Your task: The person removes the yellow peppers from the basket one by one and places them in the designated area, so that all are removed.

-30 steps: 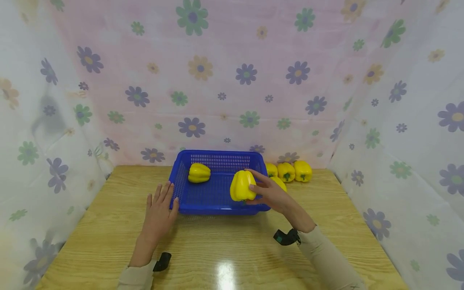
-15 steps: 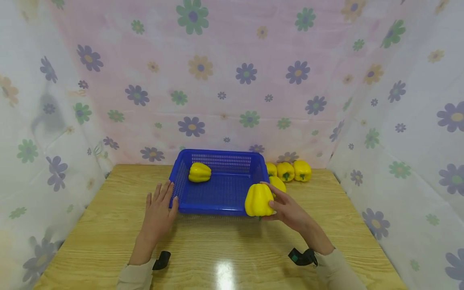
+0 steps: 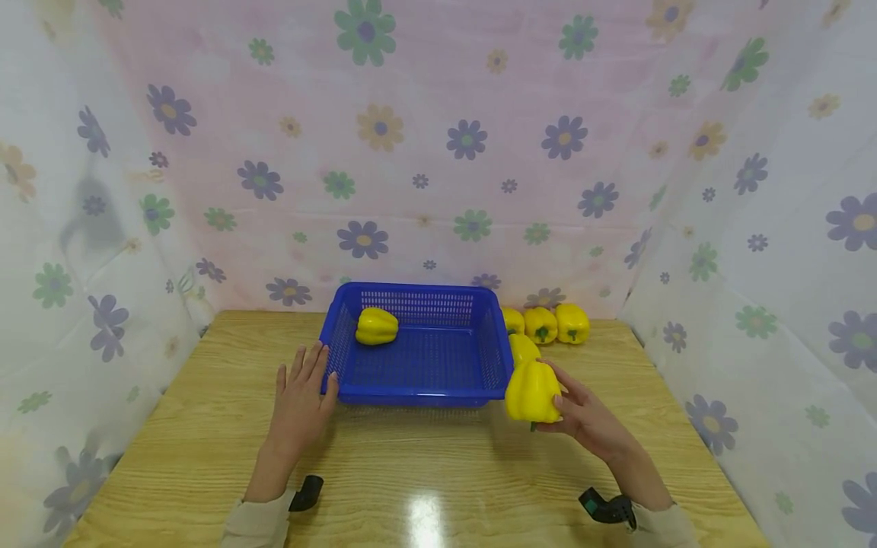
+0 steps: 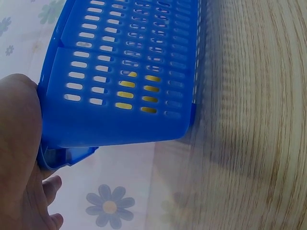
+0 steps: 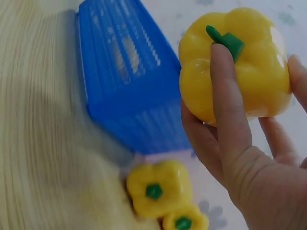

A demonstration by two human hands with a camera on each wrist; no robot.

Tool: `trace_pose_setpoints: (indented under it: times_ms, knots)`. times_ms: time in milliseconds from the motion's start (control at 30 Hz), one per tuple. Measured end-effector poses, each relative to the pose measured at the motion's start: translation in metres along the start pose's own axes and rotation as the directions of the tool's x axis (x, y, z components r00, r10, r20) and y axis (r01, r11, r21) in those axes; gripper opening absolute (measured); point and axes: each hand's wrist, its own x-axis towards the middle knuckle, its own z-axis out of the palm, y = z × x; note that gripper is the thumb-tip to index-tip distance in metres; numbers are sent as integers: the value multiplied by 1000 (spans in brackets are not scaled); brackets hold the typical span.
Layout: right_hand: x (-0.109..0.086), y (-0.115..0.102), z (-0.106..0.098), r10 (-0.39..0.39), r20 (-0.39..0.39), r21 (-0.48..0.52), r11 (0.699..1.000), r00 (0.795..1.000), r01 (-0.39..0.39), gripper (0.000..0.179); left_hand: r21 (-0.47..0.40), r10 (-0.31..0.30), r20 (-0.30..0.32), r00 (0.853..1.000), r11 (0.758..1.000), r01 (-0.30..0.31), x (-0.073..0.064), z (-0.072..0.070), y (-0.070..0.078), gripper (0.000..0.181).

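My right hand [image 3: 592, 415] grips a yellow bell pepper [image 3: 532, 392] just outside the front right corner of the blue basket [image 3: 418, 394]. In the right wrist view this bell pepper [image 5: 235, 67] shows its green stem, with the thumb lying beside it and fingers round the far side. My left hand [image 3: 300, 403] rests on the basket's left rim with its fingers straight. Inside the basket, at the back left, lies another yellow bell pepper [image 3: 376, 326]. Its yellow shows through the slots of the basket wall [image 4: 115, 127] in the left wrist view.
To the right of the basket sit several more yellow peppers [image 3: 540, 326], one of them [image 3: 524, 348] partly hidden behind the held one. A floral cloth [image 3: 425, 152] hangs behind the wooden table [image 3: 411, 464] and along both sides.
My right hand has carried the bell pepper from over the basket's right part, rightward and nearer to me, past its corner. The left hand and the basket have stayed in place.
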Motion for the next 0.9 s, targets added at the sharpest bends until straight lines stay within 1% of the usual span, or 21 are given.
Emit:
trace_pose_setpoints:
  times_ms: [167, 267, 367, 433, 500, 600, 667, 800, 900]
  knots:
    - [-22, 4, -24, -4, -68, 33, 999, 998, 6, 54, 7, 11, -18, 1000, 1000, -10, -1, 1, 1, 58]
    - [-33, 7, -38, 10, -106, 52, 999, 994, -5, 56, 3, 12, -23, 1000, 1000, -12, -2, 0, 2, 58]
    - [-42, 10, -49, 41, -151, 31, 999, 988, -37, 56, 1, 10, -19, 1000, 1000, -10, -2, -1, 3, 58]
    - [-46, 13, -55, 69, -182, -3, 997, 981, -71, 57, 0, 9, -16, 1000, 1000, -9, -2, -2, 4, 58]
    - [-49, 17, -59, 101, -220, -37, 993, 970, -112, 60, -1, 7, -10, 1000, 1000, -7, -2, -2, 4, 58]
    - [-52, 21, -64, 138, -247, -57, 986, 959, -157, 65, -2, 5, -2, 1000, 1000, -5, -2, -3, 5, 58]
    - [-52, 22, -66, 156, -257, -52, 983, 954, -175, 68, -6, 5, -1, 1000, 1000, -5, -2, -3, 5, 58]
    - [-52, 22, -69, 169, -277, -90, 976, 946, -200, 71, -10, 6, -1, 1000, 1000, -6, -2, -3, 4, 59]
    - [-49, 20, -70, 180, -327, -143, 961, 928, -236, 73, -10, 5, 3, 1000, 1000, -5, -2, -3, 3, 59]
